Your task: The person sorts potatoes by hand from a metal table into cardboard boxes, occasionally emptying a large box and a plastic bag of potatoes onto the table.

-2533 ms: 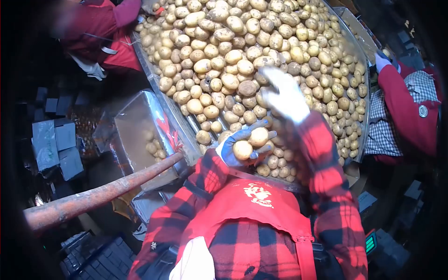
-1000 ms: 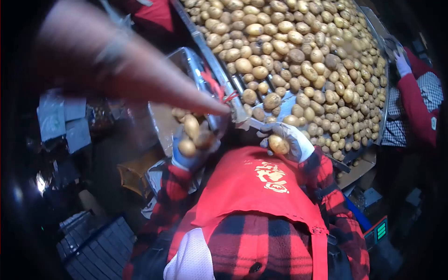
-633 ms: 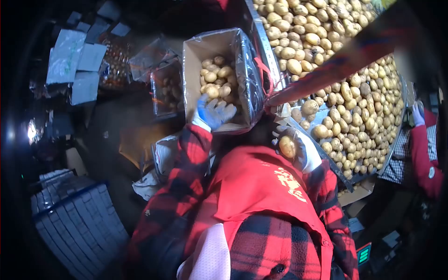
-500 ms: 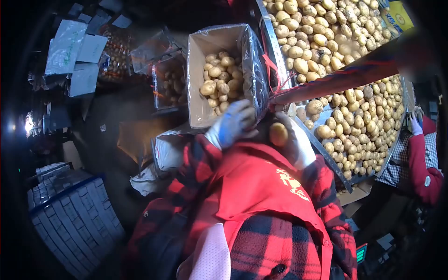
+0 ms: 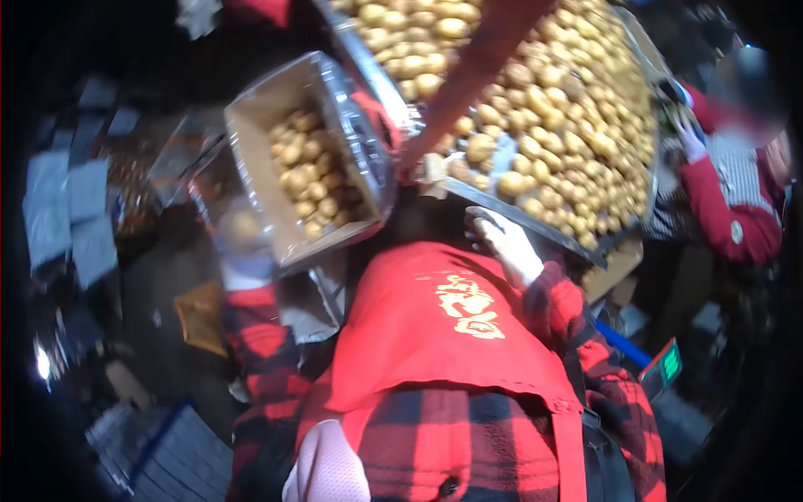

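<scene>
My left hand (image 5: 237, 249), in a blue and white glove and smeared by motion, is at the left side of the plastic-lined carton (image 5: 251, 142). It holds a potato (image 5: 242, 226), a blurred yellow-brown round shape. Several potatoes (image 5: 305, 167) lie inside that carton. In a pale glove with dark fingertips, my right hand (image 5: 504, 241) is in front of my red apron (image 5: 410, 309), just below the metal edge of the sorting table (image 5: 535, 219). Its fingers are loosely bent and apart, with nothing seen in them.
A large heap of potatoes (image 5: 577, 125) covers the sorting table. A red wrapped bar (image 5: 477, 75) crosses above it. Another person's maroon sleeve (image 5: 711, 201) is at the right. A smaller lined box (image 5: 213, 180) stands left of the carton. A green-lit display (image 5: 669, 364) is at lower right.
The potato has passed from my right hand to my left. My left hand has moved left, past the carton. The whole view has turned and shifted.
</scene>
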The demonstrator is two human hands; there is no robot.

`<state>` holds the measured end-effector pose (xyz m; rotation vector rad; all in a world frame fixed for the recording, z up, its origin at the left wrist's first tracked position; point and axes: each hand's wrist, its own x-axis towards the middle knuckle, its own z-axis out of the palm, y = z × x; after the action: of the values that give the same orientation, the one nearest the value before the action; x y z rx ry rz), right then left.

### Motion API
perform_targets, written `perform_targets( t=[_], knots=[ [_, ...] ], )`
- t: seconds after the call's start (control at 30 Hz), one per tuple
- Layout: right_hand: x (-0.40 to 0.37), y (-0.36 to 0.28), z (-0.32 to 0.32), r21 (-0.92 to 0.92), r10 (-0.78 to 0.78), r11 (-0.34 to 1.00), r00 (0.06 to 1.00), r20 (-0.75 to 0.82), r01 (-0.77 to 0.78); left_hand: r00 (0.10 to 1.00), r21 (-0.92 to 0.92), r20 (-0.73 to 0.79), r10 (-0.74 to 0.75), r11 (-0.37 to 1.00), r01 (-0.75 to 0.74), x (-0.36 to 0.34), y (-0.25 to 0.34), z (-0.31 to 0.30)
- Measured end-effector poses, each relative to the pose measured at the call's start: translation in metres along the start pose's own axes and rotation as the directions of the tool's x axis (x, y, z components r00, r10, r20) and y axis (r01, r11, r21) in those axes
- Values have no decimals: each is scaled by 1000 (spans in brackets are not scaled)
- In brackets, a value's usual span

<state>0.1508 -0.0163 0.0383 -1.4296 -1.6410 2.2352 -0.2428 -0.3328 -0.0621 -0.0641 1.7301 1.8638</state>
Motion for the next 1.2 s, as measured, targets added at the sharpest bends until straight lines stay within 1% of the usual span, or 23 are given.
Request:
perform_targets(
  t=[0.03, 0.07, 0.1, 0.23, 0.3, 0.33, 0.37, 0.4, 0.43, 0.47, 0.5, 0.57, 0.63, 0.67, 0.73, 0.77, 0.87, 0.93, 0.97, 1.0, 1.07, 1.13, 1.2],
  knots=[
    [-5, 10, -8, -28, -5, 1000, 1000, -26, 4, 996, -274, -42, -72, 960, 58, -34, 57, 42],
    [-10, 15, -12, -56, -10, 998, 999, -41, 8, 994, -222, -99, 53, 972, -74, -5, 41, 6],
    [-21, 9, -8, -118, -41, 993, 996, -73, 33, 973, -339, -198, -115, 940, 42, -8, 73, 16],
    [-16, 17, -21, -134, -27, 991, 996, -82, 16, 928, 215, -185, 322, 935, -282, 16, 57, 40],
    [-21, 21, -24, -98, -30, 995, 997, -74, 23, 799, 576, 97, 594, 621, -532, 18, 20, 62],
    [-22, 21, -29, -93, -30, 995, 997, -72, 23, 823, 429, 294, 486, 703, -568, 13, 3, 80],
    [-21, 22, -33, -343, -151, 932, 985, -82, 114, 906, 746, 309, 288, 517, -419, 28, -27, 83],
    [-14, 24, -39, -569, -272, 800, 960, -67, 188, 927, 925, 373, 32, 60, -374, -7, -11, 123],
    [-9, 18, -48, -670, -411, 693, 910, -65, 265, 918, 892, 396, 21, 228, -390, -5, -19, 128],
    [-6, 2, -55, -780, -479, 583, 872, -101, 230, 818, 831, 496, 293, 115, -545, -2, -37, 126],
    [6, -16, -59, -820, -512, 535, 849, -126, 201, 853, 794, 429, 298, 326, -513, -11, -30, 141],
    [49, -4, -48, -952, -645, 299, 750, -147, 71, 901, 628, 364, 236, 653, -424, -45, -10, 183],
    [85, 35, -32, -994, -760, 106, 647, -66, 23, 847, 569, 512, 145, 681, -461, -73, -5, 213],
    [83, 31, -26, -996, -679, 84, 734, -32, 35, 814, 559, 577, 68, 694, -454, -89, -2, 229],
    [60, 16, -40, -976, -520, 130, 850, 84, 176, 749, 348, 605, -270, 936, 56, -123, -7, 256],
    [60, 8, -44, -975, -520, 131, 850, 86, 178, 691, 338, 639, -340, 930, 144, -128, -11, 264],
    [78, -6, -53, -847, -221, 527, 950, -219, -73, 583, 330, 634, -508, 860, 390, -142, -20, 296],
    [98, -5, -63, -875, -322, 482, 938, -131, 43, 562, 267, 585, -585, 793, 548, -141, -31, 315],
    [106, -13, -78, -647, -204, 750, 979, -27, 139, 568, 270, 581, -583, 796, 542, -140, -36, 320],
    [102, -12, -77, -646, -215, 748, 976, -22, 150, 522, 202, 585, -621, 734, 648, -136, -40, 325],
    [74, -15, -73, 79, -84, 992, 983, -166, 98, 467, 100, 607, -643, 645, 758, -139, -26, 340],
    [43, -33, -76, -132, -317, 937, 945, 74, 324, 312, -4, 715, -625, 444, 896, -126, -50, 340],
    [24, -54, -88, -317, -415, 804, 856, 307, 503, 319, -28, 778, -542, 477, 878, -145, -17, 372]
  ],
)
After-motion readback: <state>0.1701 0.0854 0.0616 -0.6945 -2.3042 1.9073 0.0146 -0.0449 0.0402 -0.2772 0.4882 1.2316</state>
